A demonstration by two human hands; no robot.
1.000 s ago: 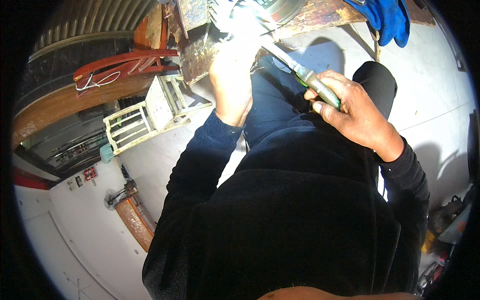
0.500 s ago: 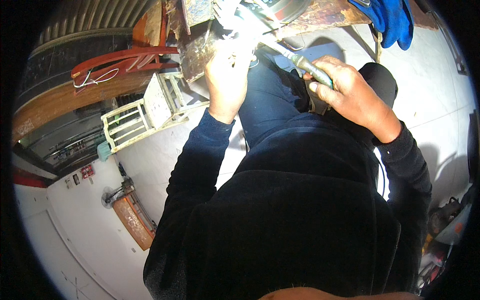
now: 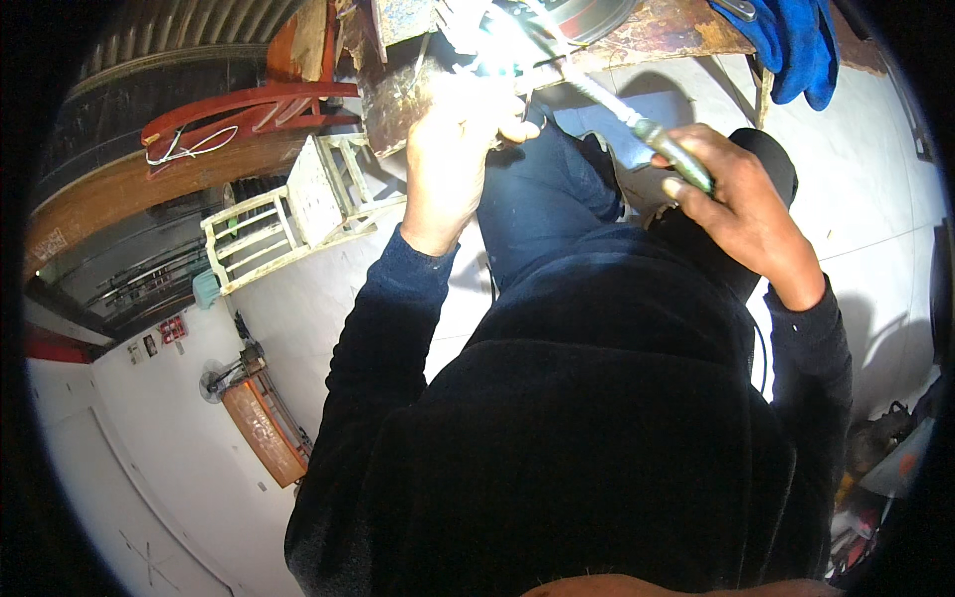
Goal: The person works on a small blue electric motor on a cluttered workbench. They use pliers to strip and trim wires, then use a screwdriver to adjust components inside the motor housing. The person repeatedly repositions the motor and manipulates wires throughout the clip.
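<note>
My left hand (image 3: pixel 443 184) is closed near the front of a worn wooden bench (image 3: pixel 676 35), its fingertips washed out by glare; what it holds I cannot make out. My right hand (image 3: pixel 741 209) grips the green handle (image 3: pixel 671 154) of a long tool whose pale metal shaft (image 3: pixel 607 99) reaches up and left into the glare above my left hand. A round metal piece (image 3: pixel 592 20) and a small weathered block (image 3: pixel 403 20) lie on the bench; whether the shaft touches anything there is hidden by brightness. Blue gloves (image 3: pixel 786 50) hang over the bench's right part.
At the left stand a red wooden piece (image 3: pixel 249 104) with a white cord and a cream wooden chair (image 3: pixel 308 199). My legs (image 3: pixel 542 199) are under the bench. Farther off are a fan (image 3: pixel 212 381) and an orange-brown panel (image 3: pixel 264 428); assorted gear (image 3: pixel 875 438) lies at the lower right.
My right hand has shifted right with the tool, its shaft following. My left hand sits a little farther left, and its fingertips now show below the glare.
</note>
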